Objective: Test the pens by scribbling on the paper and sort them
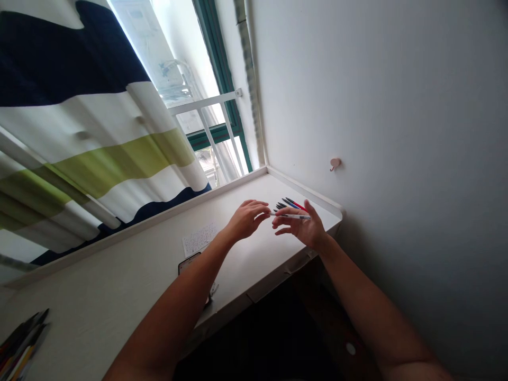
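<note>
A slim, clear-barrelled pen [292, 216] is held level above the white desk. My left hand [246, 218] pinches its left end between thumb and fingertips. The rest of the barrel runs across the front of my right hand [307, 227], whose fingers are spread and whose thumb points up. Whether the pen touches the right palm I cannot tell. Just behind the right hand, a row of several pens [296, 204] with black, blue and red parts lies on the desk, partly hidden by the fingers.
On the white desk [138, 264] are a sheet with small marks [199, 239] and a phone [189, 262], mostly covered by my left forearm. More pens [24, 344] lie at far left. Behind stand a striped curtain [130, 153] and window; a wall with a pink hook [335, 163] is at right.
</note>
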{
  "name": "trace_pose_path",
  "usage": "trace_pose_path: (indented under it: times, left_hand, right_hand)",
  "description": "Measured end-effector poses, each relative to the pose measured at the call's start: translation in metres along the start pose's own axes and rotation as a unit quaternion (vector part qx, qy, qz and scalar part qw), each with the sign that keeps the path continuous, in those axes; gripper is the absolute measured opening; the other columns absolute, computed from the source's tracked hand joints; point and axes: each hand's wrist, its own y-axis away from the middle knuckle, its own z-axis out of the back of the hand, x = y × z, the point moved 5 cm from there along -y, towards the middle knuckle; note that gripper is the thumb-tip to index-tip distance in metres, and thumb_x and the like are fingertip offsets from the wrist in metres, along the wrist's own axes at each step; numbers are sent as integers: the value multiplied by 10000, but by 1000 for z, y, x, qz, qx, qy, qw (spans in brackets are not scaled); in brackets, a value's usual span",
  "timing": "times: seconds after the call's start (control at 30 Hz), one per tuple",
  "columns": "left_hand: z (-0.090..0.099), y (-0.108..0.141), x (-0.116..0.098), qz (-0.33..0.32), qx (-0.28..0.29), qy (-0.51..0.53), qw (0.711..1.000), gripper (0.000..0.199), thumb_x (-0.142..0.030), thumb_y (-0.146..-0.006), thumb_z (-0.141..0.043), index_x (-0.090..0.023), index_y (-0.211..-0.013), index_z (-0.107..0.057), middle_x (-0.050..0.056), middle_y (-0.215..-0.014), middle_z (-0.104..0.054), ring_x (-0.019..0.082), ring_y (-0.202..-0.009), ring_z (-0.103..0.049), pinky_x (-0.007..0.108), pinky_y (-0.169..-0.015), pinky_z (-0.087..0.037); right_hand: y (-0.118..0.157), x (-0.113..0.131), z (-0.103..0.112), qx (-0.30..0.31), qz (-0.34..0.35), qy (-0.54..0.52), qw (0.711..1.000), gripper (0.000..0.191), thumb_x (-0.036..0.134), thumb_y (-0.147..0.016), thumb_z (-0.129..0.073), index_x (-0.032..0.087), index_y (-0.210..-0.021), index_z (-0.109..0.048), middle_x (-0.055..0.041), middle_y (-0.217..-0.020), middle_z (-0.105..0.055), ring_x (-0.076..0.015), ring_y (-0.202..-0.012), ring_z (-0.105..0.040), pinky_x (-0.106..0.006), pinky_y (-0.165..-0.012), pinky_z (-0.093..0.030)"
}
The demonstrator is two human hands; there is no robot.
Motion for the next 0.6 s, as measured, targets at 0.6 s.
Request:
trace_pose_path:
  times: [0.6]
  left_hand:
    - [-78,-41,35,-16,92,-88,992,178,-249,-955,-631,-246,-1077,-761,84,-1168,-729,276,-1233,-588,454,-1117,-391]
  right_hand:
    - [11,-25,56,-149,110,707,683,210,295,-928,-567,223,-774,-690,-129,-898,-698,-292,-899,-635,-421,-847,-513]
